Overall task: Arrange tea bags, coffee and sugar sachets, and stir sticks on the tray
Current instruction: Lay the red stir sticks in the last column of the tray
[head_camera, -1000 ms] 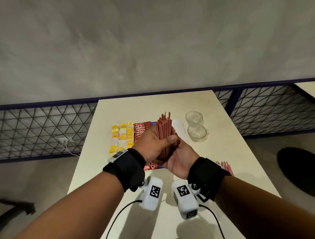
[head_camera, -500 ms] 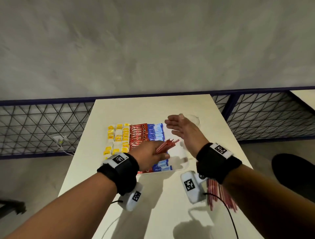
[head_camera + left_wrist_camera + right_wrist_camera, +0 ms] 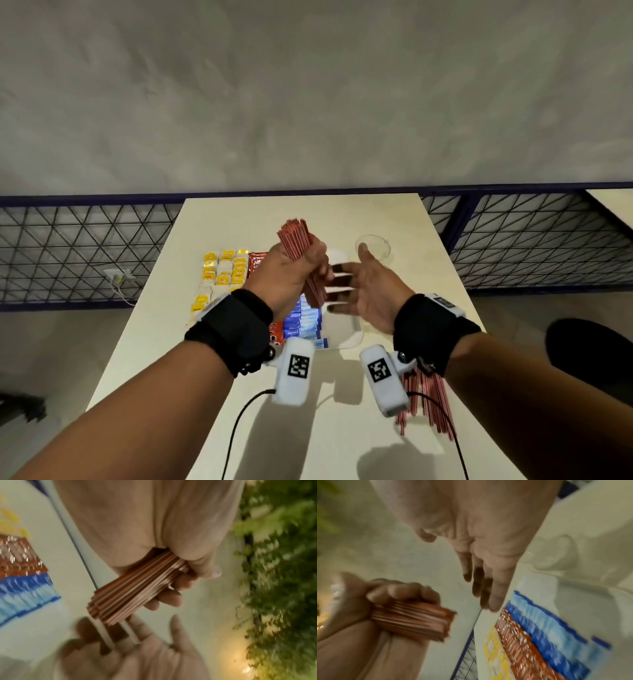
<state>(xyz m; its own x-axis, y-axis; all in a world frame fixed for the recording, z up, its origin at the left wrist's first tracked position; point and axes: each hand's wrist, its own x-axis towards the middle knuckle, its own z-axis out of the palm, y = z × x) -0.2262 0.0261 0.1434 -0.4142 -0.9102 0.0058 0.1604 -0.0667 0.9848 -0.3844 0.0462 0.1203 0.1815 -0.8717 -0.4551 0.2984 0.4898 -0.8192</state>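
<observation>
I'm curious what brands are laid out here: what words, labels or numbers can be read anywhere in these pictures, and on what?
"NE": white letters on the red coffee sachets; the rest hides behind the left hand gripping the bundle of red stir sticks.
Yellow tea bag tags: print too small to read.
Blue sugar sachets: print blurred.
Black-and-white square markers on the white wrist cameras: patterns, no letters.

sachet print motion-blurred, loose stir sticks partly behind wrist, glass half hidden
</observation>
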